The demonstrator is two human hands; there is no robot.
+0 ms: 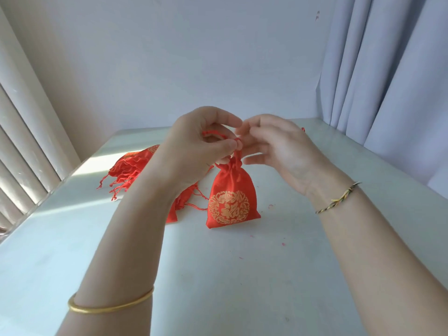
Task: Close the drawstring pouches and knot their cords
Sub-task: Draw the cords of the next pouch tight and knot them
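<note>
The left hand (201, 141) pinches the red cord (238, 143) just above the gathered neck of the pouch (230, 197), which stands upright on the table (242, 275). The right hand (271, 144) brings its fingertips to the same cord; whether they grip it I cannot tell. The pouch is likely light, soft cloth and the cord thin, so hold close to the neck. Fingers hide any knot.

A pale table (72, 263) stands against a white wall (169, 57), with grey curtains (388, 69) at right.

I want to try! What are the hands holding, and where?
The left hand pinches the red pouch's cords above its gathered neck; right hand's grip unclear.
</note>
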